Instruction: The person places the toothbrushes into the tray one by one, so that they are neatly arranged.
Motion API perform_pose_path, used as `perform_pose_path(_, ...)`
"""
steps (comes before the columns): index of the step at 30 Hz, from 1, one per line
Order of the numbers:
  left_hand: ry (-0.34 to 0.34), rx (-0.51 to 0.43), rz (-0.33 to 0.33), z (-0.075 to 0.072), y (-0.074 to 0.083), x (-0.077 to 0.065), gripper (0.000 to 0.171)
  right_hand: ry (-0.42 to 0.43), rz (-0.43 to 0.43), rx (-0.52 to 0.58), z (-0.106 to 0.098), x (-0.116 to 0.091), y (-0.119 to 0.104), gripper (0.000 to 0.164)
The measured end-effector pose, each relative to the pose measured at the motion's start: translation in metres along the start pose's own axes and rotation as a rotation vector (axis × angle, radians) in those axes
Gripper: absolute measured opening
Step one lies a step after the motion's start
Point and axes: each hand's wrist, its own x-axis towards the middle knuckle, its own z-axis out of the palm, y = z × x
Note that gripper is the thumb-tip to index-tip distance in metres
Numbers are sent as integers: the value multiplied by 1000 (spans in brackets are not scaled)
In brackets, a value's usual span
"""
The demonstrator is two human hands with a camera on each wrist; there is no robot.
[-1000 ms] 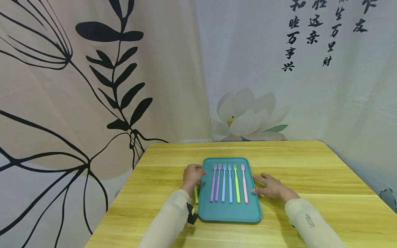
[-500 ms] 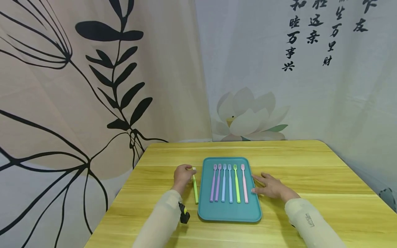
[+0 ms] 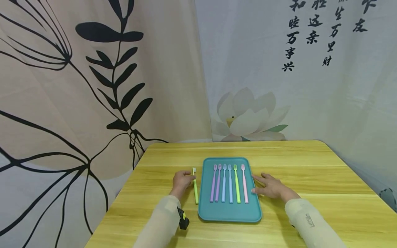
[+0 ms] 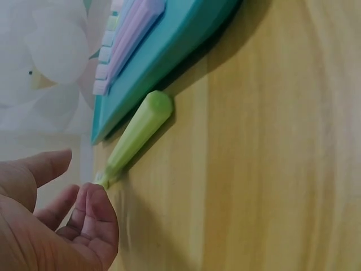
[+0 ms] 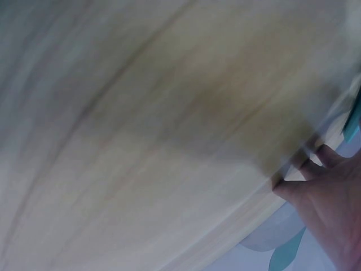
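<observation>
A green toothbrush (image 3: 195, 188) with a white-bristled head lies on the table just left of a teal tray (image 3: 229, 215). My left hand (image 3: 182, 182) is at its upper part, fingertips close to the neck. In the left wrist view the thumb (image 4: 53, 166) stands apart from the bent fingers (image 4: 98, 217), and the green handle (image 4: 138, 127) points toward the camera. On the tray several toothbrushes lie in a row, purple (image 3: 213, 186), blue (image 3: 223, 186), green (image 3: 237, 186) and pink (image 3: 244, 186). My right hand (image 3: 270, 186) touches the tray's right edge, fingers spread.
The tray lies on a wooden table (image 3: 297, 162) with rounded far corners. Behind it hangs a printed curtain (image 3: 173, 69) with plant drawings and writing. A black wrist device (image 3: 183, 220) is strapped on the left sleeve.
My left hand has drawn left from the tray's edge, uncovering the green toothbrush, then slid slightly toward me along it. The right hand, tray and its toothbrushes stay where they were.
</observation>
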Motion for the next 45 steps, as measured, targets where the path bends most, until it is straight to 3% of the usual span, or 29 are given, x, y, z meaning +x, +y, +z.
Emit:
perform_pose_path(9,54,-13,-18,6,-6,-9,34,-2,4,1,1,1,0,79)
perform_pose_path(16,30,-57,-14,7,-6,-17,37,-9,5,1,1,0,-1,79)
perform_pose_path(24,26,-78,-24,9,-12,-15,31,-3,3,2,1,0,0,79)
perform_pose_path(37,27,-16,-2,12,-12,-11,34,7,-13,-9,1,0,3,81)
perform_pose_path(45,22,72,17,12,-11,-10,34,6,-19,-13,1,1,3,80)
